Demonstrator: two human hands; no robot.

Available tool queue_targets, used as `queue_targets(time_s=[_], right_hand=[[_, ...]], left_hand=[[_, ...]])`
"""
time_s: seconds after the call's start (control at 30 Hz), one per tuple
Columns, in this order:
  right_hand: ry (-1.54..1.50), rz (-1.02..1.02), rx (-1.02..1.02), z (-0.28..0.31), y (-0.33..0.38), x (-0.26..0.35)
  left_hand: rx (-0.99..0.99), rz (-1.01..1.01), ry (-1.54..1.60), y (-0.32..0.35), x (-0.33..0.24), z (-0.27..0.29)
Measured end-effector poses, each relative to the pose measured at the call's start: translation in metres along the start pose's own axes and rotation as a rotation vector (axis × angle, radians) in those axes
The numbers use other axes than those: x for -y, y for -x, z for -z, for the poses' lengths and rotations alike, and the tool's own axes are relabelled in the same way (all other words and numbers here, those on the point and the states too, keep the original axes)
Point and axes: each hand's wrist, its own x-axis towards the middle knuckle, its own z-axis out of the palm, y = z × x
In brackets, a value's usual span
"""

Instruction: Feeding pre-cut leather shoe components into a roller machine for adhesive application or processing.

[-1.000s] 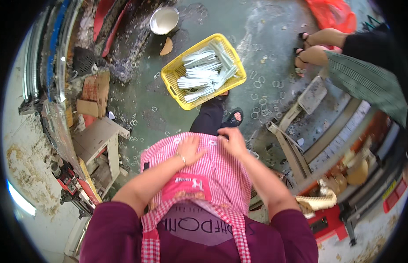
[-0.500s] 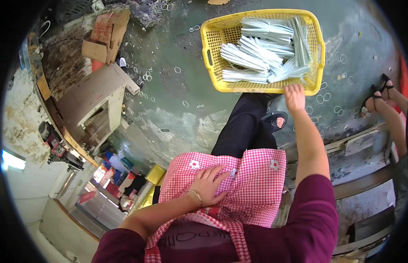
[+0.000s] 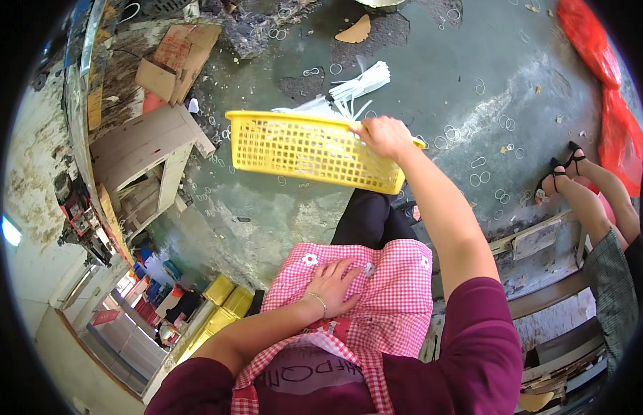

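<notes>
A yellow perforated plastic basket [image 3: 304, 149] is tipped on its side, its bottom and holed wall facing me. My right hand [image 3: 385, 136] is closed round the basket's rim near its right end. Beyond the far edge, white bundles of thin strips [image 3: 363, 81] show; one lies fanned out past the basket, and others are partly hidden behind the wall. My left hand [image 3: 332, 289] rests flat, fingers spread, on the pink checked apron [image 3: 397, 277] over my lap, holding nothing.
Many small pale loops [image 3: 480, 178] are scattered over the worn grey-green floor. A wooden stool-like box [image 3: 145, 149] and torn cardboard [image 3: 187, 59] stand at left. At right are another person's legs [image 3: 584, 197], a red plastic bag [image 3: 601, 55] and a wooden bench [image 3: 543, 238].
The basket has swung left and tipped over away from me, and white bundles now show beyond it. My right hand moved left with the rim. My left hand stays on the apron.
</notes>
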Motion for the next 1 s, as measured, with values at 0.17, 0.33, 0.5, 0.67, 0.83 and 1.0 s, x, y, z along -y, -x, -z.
queue_targets(time_s=[0.17, 0.33, 0.5, 0.67, 0.83, 1.0], right_hand=[[-0.134, 0.028, 0.159, 0.009, -0.02, 0.029], [-0.249, 0.112, 0.104, 0.018, 0.051, 0.062], [-0.308, 0.196, 0.034, 0.072, 0.179, 0.112], [-0.091, 0.637, -0.559, 0.127, 0.304, 0.16], [0.384, 0.673, -0.999, 0.214, 0.41, 0.201], [0.818, 0.702, -1.194, 0.252, 0.497, 0.256]], left_hand=[[-0.167, -0.003, 0.265, -0.001, 0.034, -0.031], [-0.564, 0.833, 1.762, 0.051, 0.141, -0.073], [-0.793, 0.906, 2.241, 0.175, 0.177, -0.008], [-0.826, 0.586, 2.194, 0.344, 0.229, 0.056], [-0.681, 0.154, 2.06, 0.334, 0.14, 0.096], [-0.247, -0.436, 1.759, 0.229, 0.082, 0.278]])
